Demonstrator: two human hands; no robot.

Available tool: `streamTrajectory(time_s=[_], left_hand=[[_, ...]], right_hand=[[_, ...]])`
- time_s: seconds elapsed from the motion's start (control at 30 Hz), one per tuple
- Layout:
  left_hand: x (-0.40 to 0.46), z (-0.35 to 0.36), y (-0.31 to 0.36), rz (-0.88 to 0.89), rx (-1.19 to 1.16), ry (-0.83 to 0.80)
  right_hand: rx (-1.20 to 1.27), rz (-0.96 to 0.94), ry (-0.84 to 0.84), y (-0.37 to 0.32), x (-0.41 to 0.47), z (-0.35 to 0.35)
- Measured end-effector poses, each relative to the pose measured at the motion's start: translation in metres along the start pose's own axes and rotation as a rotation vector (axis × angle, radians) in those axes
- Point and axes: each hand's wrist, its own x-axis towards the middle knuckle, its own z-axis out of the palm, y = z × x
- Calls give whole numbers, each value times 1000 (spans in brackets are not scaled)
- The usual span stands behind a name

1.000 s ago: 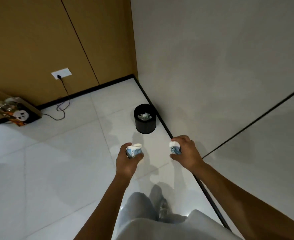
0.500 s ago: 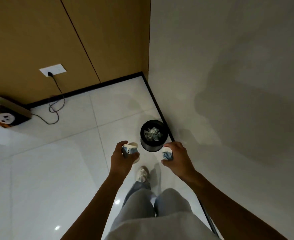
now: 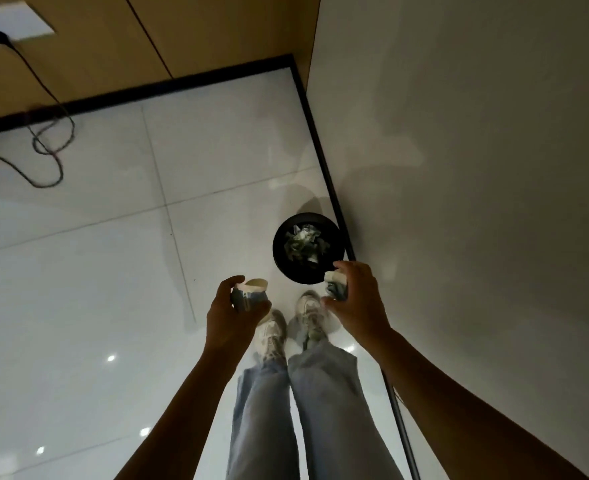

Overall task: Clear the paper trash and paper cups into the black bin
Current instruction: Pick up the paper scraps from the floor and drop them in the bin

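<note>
A round black bin point(image 3: 282, 261) stands on the white floor against the right wall, with crumpled paper point(image 3: 304, 244) inside it. My left hand point(image 3: 230, 318) grips a blue-and-white paper cup point(image 3: 250, 296), left of the bin and nearer to me. My right hand point(image 3: 357, 299) holds a second, crumpled blue-and-white paper cup point(image 3: 334, 285) over the bin's near right rim. Both hands are raised above the floor.
My legs and white shoes point(image 3: 305, 315) stand just short of the bin. A grey wall point(image 3: 476, 168) with a black skirting runs along the right. A black cable point(image 3: 43, 140) trails from a wall socket point(image 3: 12, 20) at the far left.
I have stepped closer and look more steeply down, so the bin now lies just ahead of my feet. Both hands still grip their cups; the right one has reached the bin's rim.
</note>
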Motion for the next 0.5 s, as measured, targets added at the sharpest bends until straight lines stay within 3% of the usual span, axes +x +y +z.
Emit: streamTrajectory(time_s=[0.13,0.3,0.5], left_hand=[[27,18,-18,-69,2,21],[49,40,-28,-116,44,6],[68,74,-12,-93,60,-31]], right_hand=[[-64,-1,-31,4,61,24],[-215,115,-214,12,110,43],[-101,128,-175,23,99,19]])
